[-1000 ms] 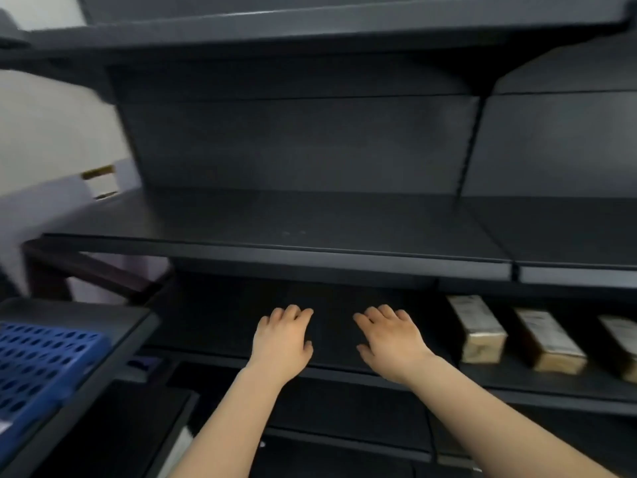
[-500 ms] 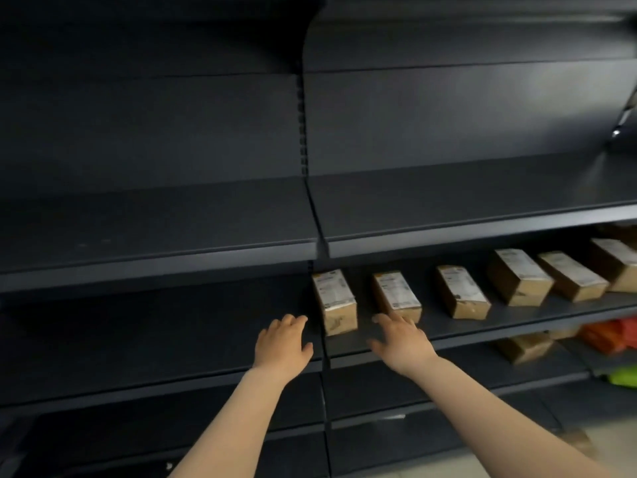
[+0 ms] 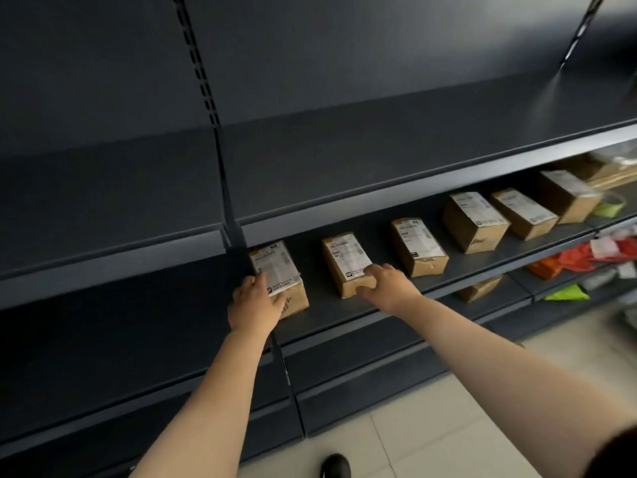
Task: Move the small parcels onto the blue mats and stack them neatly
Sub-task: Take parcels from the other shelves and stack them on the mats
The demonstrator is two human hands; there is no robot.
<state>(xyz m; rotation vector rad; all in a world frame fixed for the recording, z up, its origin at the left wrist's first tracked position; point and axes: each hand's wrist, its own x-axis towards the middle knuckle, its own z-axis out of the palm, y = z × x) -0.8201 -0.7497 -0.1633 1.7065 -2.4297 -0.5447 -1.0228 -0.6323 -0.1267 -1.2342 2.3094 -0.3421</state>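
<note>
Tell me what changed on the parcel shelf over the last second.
Both hands reached forward to the shelf. The left hand now grips the leftmost parcel at its near left corner; the right hand closes on the near end of the second parcel. Before, both hovered open, touching nothing. The view swung right too. The parcels still lie in their row, none lifted.

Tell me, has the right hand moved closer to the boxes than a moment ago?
Yes. The right hand went forward onto the second box on the shelf; earlier it hung short of it.
</note>
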